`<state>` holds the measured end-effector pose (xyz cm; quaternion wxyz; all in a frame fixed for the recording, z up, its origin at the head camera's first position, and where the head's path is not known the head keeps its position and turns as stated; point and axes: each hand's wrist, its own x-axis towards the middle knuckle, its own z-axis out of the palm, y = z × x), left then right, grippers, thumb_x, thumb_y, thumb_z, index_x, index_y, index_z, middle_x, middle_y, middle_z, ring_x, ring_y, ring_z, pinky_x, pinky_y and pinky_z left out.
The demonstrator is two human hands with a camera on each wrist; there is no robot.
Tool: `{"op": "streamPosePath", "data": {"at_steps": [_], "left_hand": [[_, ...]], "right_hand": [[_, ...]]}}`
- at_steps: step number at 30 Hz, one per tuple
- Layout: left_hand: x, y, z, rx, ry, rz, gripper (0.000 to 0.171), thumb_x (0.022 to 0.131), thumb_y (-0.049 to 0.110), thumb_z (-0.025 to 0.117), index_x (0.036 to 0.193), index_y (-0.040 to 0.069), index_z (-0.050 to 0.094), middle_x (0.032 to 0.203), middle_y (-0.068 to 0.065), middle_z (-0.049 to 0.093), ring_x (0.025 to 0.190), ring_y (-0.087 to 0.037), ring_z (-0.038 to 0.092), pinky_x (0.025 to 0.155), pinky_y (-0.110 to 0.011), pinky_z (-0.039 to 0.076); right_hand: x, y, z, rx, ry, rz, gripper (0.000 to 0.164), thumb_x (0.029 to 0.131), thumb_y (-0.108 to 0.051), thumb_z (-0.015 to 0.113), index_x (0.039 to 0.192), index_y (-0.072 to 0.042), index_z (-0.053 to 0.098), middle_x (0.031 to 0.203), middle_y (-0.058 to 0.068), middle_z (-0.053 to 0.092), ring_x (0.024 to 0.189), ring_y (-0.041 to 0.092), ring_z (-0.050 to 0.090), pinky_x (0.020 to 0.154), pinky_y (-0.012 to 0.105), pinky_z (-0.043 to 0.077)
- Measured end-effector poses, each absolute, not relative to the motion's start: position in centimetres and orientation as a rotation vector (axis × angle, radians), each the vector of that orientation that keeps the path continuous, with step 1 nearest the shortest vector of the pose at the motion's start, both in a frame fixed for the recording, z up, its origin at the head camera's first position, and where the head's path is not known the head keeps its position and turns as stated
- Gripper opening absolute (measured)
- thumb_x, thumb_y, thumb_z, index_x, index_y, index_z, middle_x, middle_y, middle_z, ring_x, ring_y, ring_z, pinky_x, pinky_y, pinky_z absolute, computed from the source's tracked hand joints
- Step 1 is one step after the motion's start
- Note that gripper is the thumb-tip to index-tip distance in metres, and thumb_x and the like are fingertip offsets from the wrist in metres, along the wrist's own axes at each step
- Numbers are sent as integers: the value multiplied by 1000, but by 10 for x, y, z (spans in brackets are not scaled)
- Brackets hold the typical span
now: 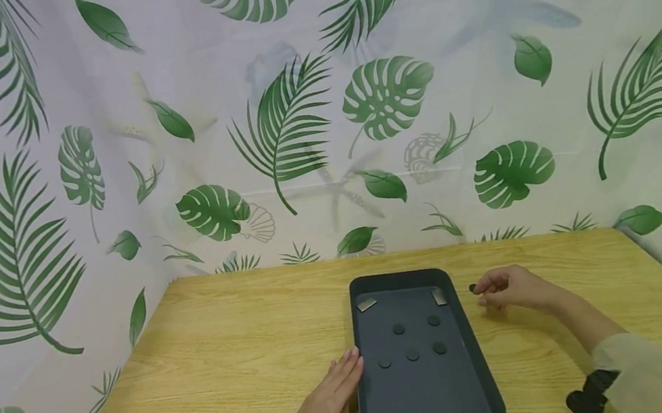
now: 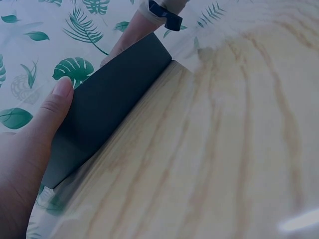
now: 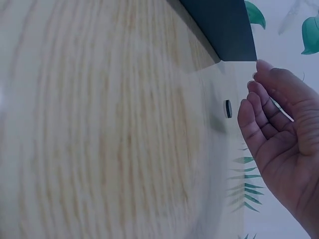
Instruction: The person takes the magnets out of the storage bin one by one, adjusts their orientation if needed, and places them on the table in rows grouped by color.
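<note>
A dark grey rectangular baking tray lies on the table; its outer wall fills part of the left wrist view. My left hand rests against the tray's left side with straight fingers, its thumb at the near corner. Inside are several dark round discs and two small pale rectangular plates near the far corners. To the right of the tray, my right hand hovers low over the table, fingers loosely bent. Just off its fingertips is a small dark disc, with a visible gap between them.
The wooden table extends on both sides of the tray. A leaf-patterned sheet hangs behind and at the sides. A black strap with a device is on my right wrist.
</note>
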<state>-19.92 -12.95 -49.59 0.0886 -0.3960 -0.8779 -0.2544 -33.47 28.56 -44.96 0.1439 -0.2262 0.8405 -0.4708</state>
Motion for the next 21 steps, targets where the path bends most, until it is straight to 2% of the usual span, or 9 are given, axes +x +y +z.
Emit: {"op": "streamPosePath", "data": {"at_steps": [9,21], "left_hand": [[-198,-130,-495,-1176,-2620,-771,97,84,72,35,147,-3,27,155,-18,22,143,-24,22,113,-40,27],[-198,-130,-494,-1185,-2614,-775,97,85,71,34,147,-4,26,155,-18,22,142,-27,22,113,-42,28]], "right_hand": [[-328,279,-443,-699,2379,-1412,36,90,-11,65,112,15,57,91,5,67,69,16,61,61,33,56],[-323,262,-436,-783,2339,-1410,31,88,-10,67,110,11,61,84,0,66,67,13,59,61,35,56]]}}
